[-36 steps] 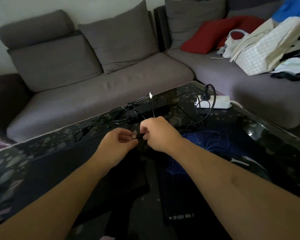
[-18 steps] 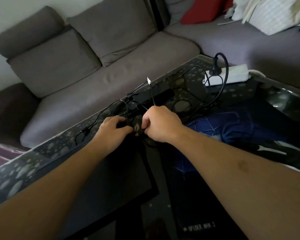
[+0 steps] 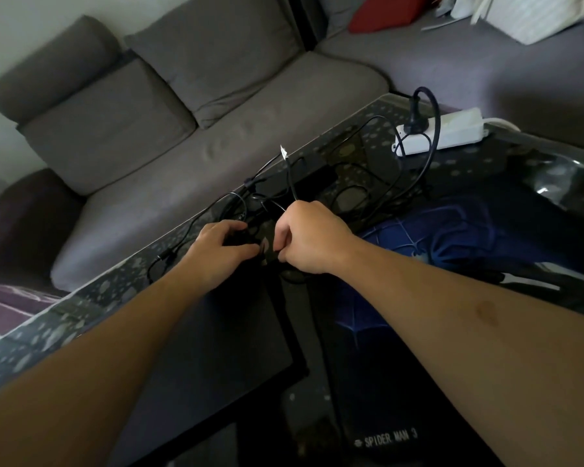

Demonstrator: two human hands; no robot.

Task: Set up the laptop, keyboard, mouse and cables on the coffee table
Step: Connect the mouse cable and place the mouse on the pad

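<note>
With both sets of fingers pinching the black cable (image 3: 292, 183) at the bench's (image 3: 91, 291) far edge, steady left hand (image 3: 221, 246), ease right hand (image 3: 309, 241) gently apart.

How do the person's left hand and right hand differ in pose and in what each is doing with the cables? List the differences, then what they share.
1. The left hand lies low and flatter over a dark object on the table; the right hand is a raised fist.
2. A thin black cable rises from the right hand's grip; none visibly leaves the left hand.

Shared: both are bare, nearly touching, working at the cable tangle near the coffee table's far edge.
</note>
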